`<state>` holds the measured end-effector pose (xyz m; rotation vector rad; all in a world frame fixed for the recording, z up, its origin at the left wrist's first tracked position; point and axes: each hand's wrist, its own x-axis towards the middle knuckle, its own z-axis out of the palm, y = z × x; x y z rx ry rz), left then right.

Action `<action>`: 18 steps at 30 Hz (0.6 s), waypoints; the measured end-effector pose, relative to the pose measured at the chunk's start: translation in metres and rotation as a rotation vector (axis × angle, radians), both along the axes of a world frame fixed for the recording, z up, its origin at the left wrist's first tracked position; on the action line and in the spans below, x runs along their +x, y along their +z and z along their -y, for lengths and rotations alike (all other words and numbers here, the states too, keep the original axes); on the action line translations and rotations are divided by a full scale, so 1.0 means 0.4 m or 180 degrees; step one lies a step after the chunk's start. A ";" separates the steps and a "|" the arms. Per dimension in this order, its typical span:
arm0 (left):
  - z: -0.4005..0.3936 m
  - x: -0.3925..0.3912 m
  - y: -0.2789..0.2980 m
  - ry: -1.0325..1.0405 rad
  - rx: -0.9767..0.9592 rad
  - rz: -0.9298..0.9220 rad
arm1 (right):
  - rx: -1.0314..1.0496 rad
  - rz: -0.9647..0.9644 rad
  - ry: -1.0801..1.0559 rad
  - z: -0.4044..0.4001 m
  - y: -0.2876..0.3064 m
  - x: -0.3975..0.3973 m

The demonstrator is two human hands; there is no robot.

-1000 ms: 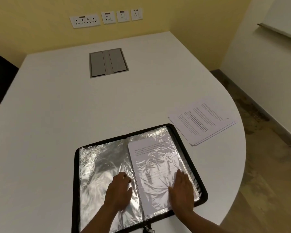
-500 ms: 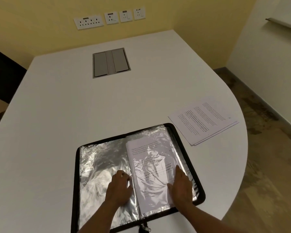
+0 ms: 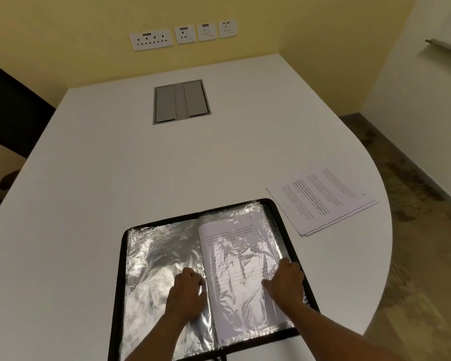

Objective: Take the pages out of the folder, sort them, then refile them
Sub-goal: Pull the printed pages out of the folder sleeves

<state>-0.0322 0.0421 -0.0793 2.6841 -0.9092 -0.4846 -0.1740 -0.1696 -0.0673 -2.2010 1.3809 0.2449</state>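
While both hands rest on it, the folder lies spread open in the lower middle of the frame, on the near part of the white tabletop. It has a black zipped border and crinkled clear plastic sleeves that catch the light in silvery glare. On its right half a printed page sits in a sleeve, its text legible only as grey lines near the top. The left hand, with knuckles bent, presses on the left-hand sleeve just beside the spine; whether its grip is clenched on the plastic I cannot tell. The right hand, its grip released, lies with fingers flat on the page's right edge. At the right of the frame, apart from the folder, a loose stack of printed pages lies fanned near the tabletop's curved edge.
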 end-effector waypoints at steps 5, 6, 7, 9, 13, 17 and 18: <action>0.019 0.008 0.008 0.0126 0.0183 -0.0042 | 0.0274 0.0077 -0.0264 0.019 -0.001 0.019; 0.023 0.012 0.009 0.0144 0.0203 -0.0054 | 0.0240 0.0128 -0.0236 0.025 -0.005 0.020; 0.027 0.016 0.010 0.0156 0.0218 -0.0068 | 0.0172 0.0185 -0.0174 0.030 -0.008 0.018; 0.033 0.024 0.014 0.0195 0.0219 -0.0118 | -0.0014 0.0232 0.0006 0.040 -0.012 0.015; 0.055 0.035 0.027 0.0437 0.0202 -0.0143 | -0.0407 0.0140 0.0358 0.039 -0.004 0.026; 0.087 0.042 0.042 0.0704 -0.0142 -0.0166 | -0.0286 0.0318 0.0360 0.024 0.013 0.048; 0.097 0.045 0.043 0.0703 -0.0177 -0.0164 | -0.0187 0.0450 0.0300 0.021 0.015 0.052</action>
